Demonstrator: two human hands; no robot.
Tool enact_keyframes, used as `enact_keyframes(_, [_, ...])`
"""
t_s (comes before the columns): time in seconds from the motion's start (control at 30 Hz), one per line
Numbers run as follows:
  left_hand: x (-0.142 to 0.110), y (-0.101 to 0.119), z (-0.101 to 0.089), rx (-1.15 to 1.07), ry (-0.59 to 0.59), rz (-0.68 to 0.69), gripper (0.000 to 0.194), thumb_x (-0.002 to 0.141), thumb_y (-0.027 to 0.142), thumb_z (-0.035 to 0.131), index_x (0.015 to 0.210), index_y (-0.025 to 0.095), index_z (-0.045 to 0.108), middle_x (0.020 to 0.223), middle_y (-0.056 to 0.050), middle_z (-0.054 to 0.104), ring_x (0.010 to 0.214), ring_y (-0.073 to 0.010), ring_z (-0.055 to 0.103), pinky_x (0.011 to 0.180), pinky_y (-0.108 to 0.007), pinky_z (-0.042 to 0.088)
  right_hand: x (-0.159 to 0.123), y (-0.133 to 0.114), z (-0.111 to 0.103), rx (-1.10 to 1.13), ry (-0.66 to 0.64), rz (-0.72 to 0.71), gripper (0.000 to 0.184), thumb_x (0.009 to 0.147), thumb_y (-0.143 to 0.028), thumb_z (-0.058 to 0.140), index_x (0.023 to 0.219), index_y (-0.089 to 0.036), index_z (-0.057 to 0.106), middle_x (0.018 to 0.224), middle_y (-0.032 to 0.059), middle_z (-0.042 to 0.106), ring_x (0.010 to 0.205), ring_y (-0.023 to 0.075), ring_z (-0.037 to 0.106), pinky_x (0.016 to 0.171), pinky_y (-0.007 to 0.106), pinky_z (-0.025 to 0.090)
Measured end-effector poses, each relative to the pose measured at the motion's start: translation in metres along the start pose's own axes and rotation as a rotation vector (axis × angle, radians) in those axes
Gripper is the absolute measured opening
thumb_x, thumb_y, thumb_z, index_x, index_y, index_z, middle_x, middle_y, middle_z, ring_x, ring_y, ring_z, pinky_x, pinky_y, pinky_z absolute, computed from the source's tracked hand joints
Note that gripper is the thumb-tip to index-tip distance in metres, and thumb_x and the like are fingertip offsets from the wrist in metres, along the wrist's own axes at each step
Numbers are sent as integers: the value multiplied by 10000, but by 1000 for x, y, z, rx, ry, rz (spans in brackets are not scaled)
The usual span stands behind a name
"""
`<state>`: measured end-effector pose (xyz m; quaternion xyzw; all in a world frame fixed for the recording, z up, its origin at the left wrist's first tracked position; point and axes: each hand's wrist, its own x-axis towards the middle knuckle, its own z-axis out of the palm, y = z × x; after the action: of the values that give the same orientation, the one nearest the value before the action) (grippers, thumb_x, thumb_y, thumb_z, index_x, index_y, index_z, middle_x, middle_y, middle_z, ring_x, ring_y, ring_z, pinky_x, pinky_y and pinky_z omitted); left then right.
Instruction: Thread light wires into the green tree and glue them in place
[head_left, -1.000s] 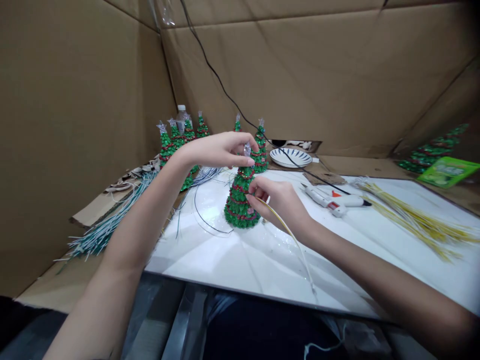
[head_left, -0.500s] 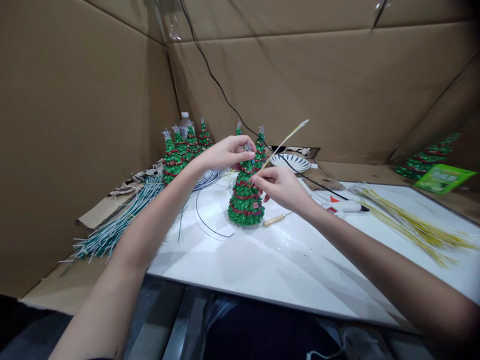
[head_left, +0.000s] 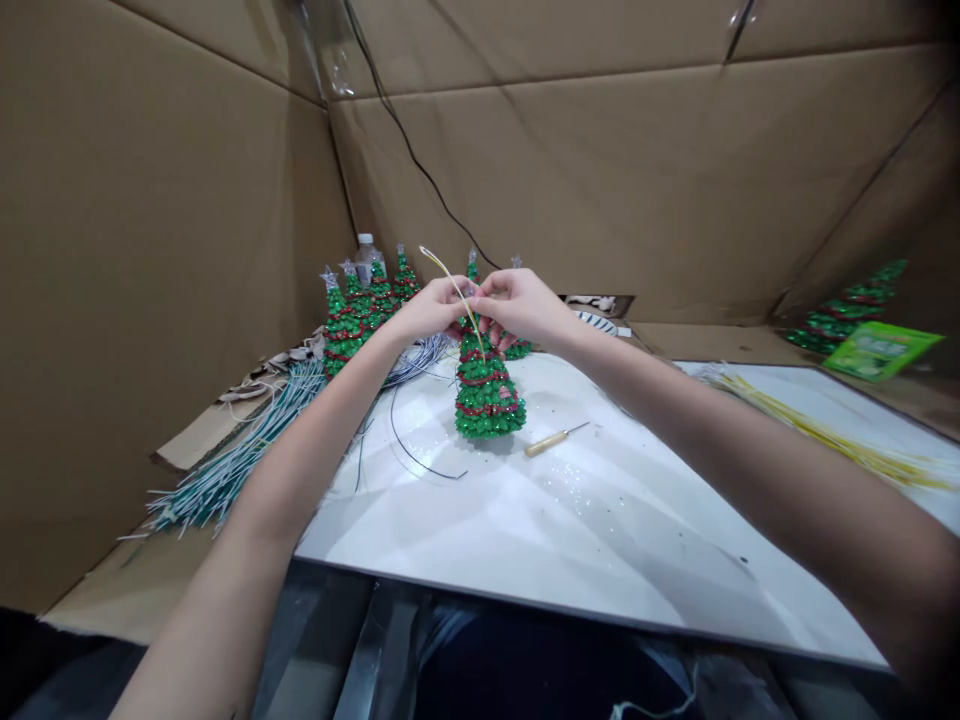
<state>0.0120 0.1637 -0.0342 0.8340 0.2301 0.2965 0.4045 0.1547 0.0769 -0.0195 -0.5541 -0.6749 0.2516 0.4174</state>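
A small beaded Christmas tree [head_left: 491, 402], green with red bands, stands upright on the white table. My left hand [head_left: 437, 308] has its fingers closed around the top of the tree, partly hiding the star. My right hand [head_left: 529, 305] is pinched at the same spot, its fingertips meeting those of the left. Between the hands a thin yellow-and-white strand [head_left: 448, 270] slants from upper left down across the front of the tree. Just right of the tree's base lies an awl [head_left: 547, 443] with a wooden handle.
More beaded trees [head_left: 341, 325] and a plastic bottle [head_left: 365, 255] stand at the back left. A bundle of teal and white strands [head_left: 240, 450] lies left, yellow strands [head_left: 832, 430] right. Behind are a striped plate [head_left: 596, 322], a green packet [head_left: 881, 350] and cardboard walls [head_left: 585, 170].
My right hand has moved up and left to the treetop, beside my left hand. The strand has swung from leaning right to leaning left. My left hand stays at the treetop.
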Motion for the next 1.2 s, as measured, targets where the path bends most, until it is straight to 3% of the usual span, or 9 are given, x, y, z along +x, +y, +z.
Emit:
enact_keyframes(0.1, [1, -3, -1, -13, 9, 8, 219, 804, 287, 661, 942, 156, 553, 776, -31, 633, 650, -117, 619, 557, -214, 502, 8, 0, 3, -81, -3, -61, 98, 818, -248, 589, 817, -159, 547, 650, 62, 602, 483, 138, 547, 418, 287, 448])
enact_keyframes(0.23, [3, -6, -3, -5, 8, 32, 160, 820, 287, 619, 907, 167, 559, 774, -24, 638, 659, -125, 623, 551, -225, 495, 8, -3, -4, 50, -74, -94, 154, 794, -189, 491, 910, -145, 582, 887, 95, 645, 513, 110, 546, 438, 284, 450])
enact_keyframes(0.4, [2, -3, -5, 58, 13, 6, 167, 836, 255, 617, 970, 159, 593, 701, -21, 618, 560, -122, 577, 522, -262, 463, -10, -2, -26, -199, -564, -297, 490, 640, -39, 523, 1088, -202, 636, 1104, 58, 633, 643, 105, 578, 498, 252, 456])
enact_keyframes(0.47, [2, -4, -6, 62, 23, 1, 171, 871, 303, 602, 974, 167, 593, 711, -23, 601, 545, -119, 562, 531, -283, 473, -20, 3, -32, -374, -666, -386, 574, 635, -16, 546, 1158, -239, 625, 1124, 47, 622, 721, 118, 594, 552, 250, 477])
enact_keyframes(0.63, [2, -7, -7, 37, 30, -15, 206, 883, 375, 612, 974, 191, 594, 789, -31, 580, 585, -123, 586, 582, -314, 515, -37, 18, -33, -654, -525, -579, 543, 689, -8, 609, 1161, -273, 652, 1029, 39, 578, 793, 124, 561, 672, 260, 488])
enact_keyframes(0.8, [1, -5, -7, 36, 39, -34, 201, 888, 361, 608, 983, 184, 597, 754, -21, 553, 585, -109, 563, 572, -285, 518, -47, 25, -25, -510, -539, -635, 169, 835, -226, 659, 992, -233, 720, 883, 12, 599, 758, 106, 555, 676, 246, 462])
enact_keyframes(1.0, [3, -6, -6, 4, 24, -13, 166, 902, 291, 590, 981, 145, 592, 750, -35, 601, 547, -94, 578, 526, -236, 495, -33, 18, -21, -380, -195, -558, 256, 905, -286, 564, 748, -142, 705, 819, 46, 633, 727, 108, 544, 689, 276, 422])
enact_keyframes(1.1, [4, -8, -5, -37, 16, -9, 150, 902, 246, 585, 992, 127, 593, 703, -38, 620, 546, -98, 592, 511, -209, 476, -23, 11, -19, -414, -161, -426, 219, 869, -237, 567, 761, -110, 710, 692, 27, 618, 601, 84, 471, 600, 273, 367])
enact_keyframes(1.2, [3, -7, -5, -56, 13, -16, 145, 902, 246, 589, 985, 127, 599, 639, -23, 615, 514, -90, 580, 489, -187, 441, -15, 10, -15, -440, -160, -397, 184, 805, -182, 582, 867, -113, 740, 718, 28, 657, 605, 83, 493, 583, 261, 362])
